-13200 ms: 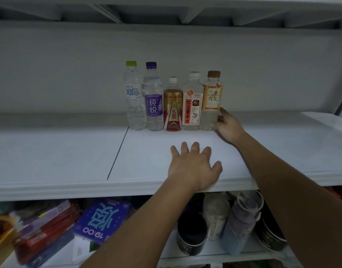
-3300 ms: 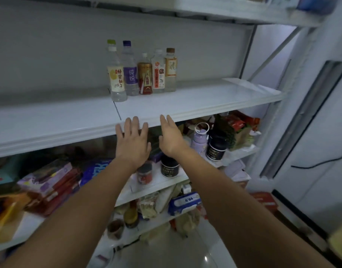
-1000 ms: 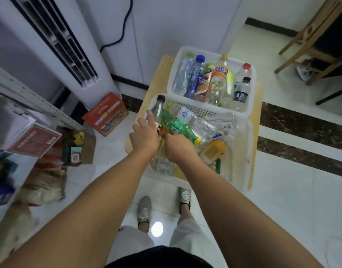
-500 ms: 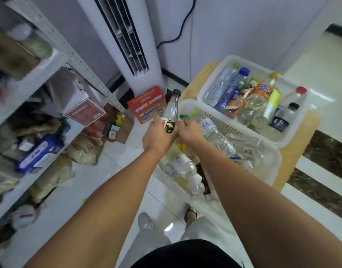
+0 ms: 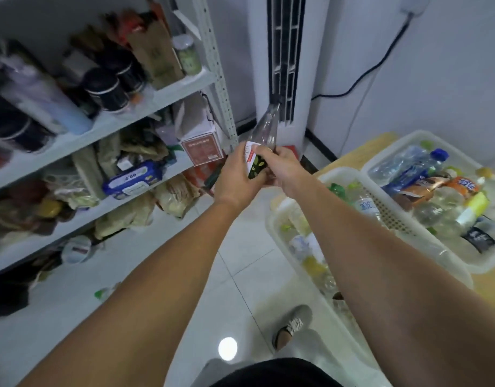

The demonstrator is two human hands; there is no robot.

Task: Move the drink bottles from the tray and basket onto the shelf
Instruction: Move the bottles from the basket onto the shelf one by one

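We held a clear drink bottle [image 5: 265, 130] in both hands in the air between the shelf unit [image 5: 157, 99] and the basket [image 5: 272, 228], its dark cap tipped up and away from us toward the white tower air conditioner [image 5: 285, 51]. The fingers of our left hand [image 5: 235, 175] were curled round the bottle's labelled lower body, and the thumb and fingers of our right hand [image 5: 282, 167] gripped the same label from the other side, so both hands were closed on the one bottle. The basket, just to the right of our hands, held a jumble of lying bottles, among them a clear one with blue lettering [image 5: 362, 203]. Beyond it, touching its far wall, the white tray [image 5: 380, 160] was packed with more bottles, including a blue-capped one [image 5: 437, 156] and an orange-labelled one [image 5: 464, 185]. Both containers sat on a pale wooden surface [image 5: 352, 152]. On the left, the lower boards of the shelf unit were crowded with dark jars [image 5: 109, 90], a blue pack of wipes [image 5: 131, 178], paper bags and a red-printed box [image 5: 201, 146]; much of that side was blurred. A black cable [image 5: 366, 76] ran along the wall behind the air conditioner. One of our shoes [image 5: 292, 325] showed on the white tiled floor [image 5: 240, 261] below our arms.
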